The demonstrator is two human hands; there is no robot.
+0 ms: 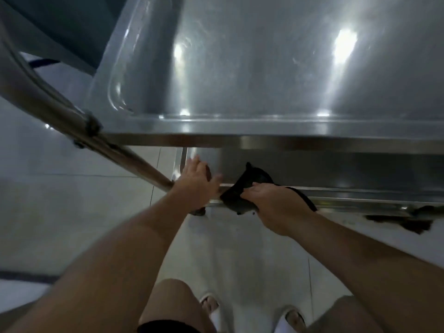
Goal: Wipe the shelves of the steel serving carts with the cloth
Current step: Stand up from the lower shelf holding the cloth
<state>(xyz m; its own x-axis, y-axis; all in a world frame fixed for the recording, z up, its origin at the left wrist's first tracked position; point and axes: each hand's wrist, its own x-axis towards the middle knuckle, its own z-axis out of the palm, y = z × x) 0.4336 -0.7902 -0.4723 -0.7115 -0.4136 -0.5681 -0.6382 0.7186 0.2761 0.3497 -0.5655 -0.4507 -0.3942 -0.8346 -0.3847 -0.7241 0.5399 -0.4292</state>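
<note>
top shelf (276,75) hides most of the lower shelf (336,173); cloth (249,183) partly covered.

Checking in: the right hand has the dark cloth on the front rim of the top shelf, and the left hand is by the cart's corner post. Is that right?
Not quite. The right hand holds the dark cloth on the front rim of the lower shelf, beneath the top shelf, as the head view shows. The left hand is indeed by the corner post.
</note>
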